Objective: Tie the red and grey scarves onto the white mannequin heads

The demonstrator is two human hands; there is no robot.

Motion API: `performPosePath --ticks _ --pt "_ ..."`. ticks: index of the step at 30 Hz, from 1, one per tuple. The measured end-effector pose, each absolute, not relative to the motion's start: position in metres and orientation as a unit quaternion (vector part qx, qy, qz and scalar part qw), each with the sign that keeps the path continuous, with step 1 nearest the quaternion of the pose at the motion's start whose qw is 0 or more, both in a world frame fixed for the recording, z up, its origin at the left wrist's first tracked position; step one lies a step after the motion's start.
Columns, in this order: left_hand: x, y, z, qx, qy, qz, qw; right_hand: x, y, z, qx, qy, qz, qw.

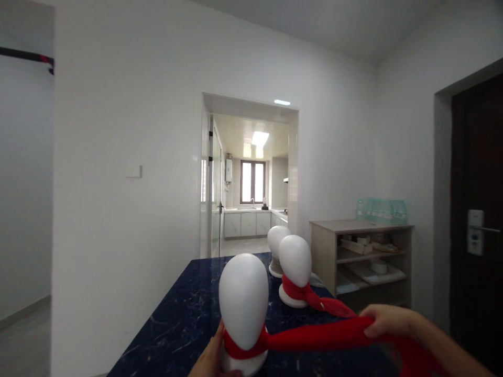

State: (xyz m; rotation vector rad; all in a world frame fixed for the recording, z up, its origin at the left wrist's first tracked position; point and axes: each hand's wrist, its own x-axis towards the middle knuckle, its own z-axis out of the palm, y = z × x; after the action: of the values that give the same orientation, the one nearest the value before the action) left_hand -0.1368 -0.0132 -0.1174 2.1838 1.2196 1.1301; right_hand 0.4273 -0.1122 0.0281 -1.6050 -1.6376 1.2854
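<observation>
A white featureless mannequin head (243, 298) stands at the near edge of a dark blue marbled table (184, 314), with a red scarf (314, 337) wrapped round its neck. My left hand (210, 358) rests against the base and neck of this head, on the scarf at the left. My right hand (387, 320) grips the scarf's long end and holds it stretched out to the right. Behind stands a second white head (295, 261) with a red scarf (310, 297) tied round its neck, and a third bare head (276, 241) stands behind that.
A low wooden shelf unit (361, 259) with boxes and plastic-wrapped bottles (383, 210) on top stands at the right wall. A dark door (477, 220) with a handle is at the far right. A doorway ahead opens onto a kitchen (251, 209).
</observation>
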Motion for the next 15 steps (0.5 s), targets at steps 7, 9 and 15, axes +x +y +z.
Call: performPosePath --ticks 7,9,15 --pt "-0.127 -0.031 -0.097 0.764 0.457 0.392 0.233 0.368 -0.084 -0.009 -0.587 -0.689 0.161 0.393" --pt "-0.127 -0.034 -0.097 0.752 0.474 0.394 0.233 0.315 -0.076 -0.034 -0.568 -0.691 0.18 0.41" --pt "-0.134 -0.034 -0.104 0.771 0.441 0.418 0.19 0.138 -0.052 -0.074 -0.409 -0.7 0.318 0.491"
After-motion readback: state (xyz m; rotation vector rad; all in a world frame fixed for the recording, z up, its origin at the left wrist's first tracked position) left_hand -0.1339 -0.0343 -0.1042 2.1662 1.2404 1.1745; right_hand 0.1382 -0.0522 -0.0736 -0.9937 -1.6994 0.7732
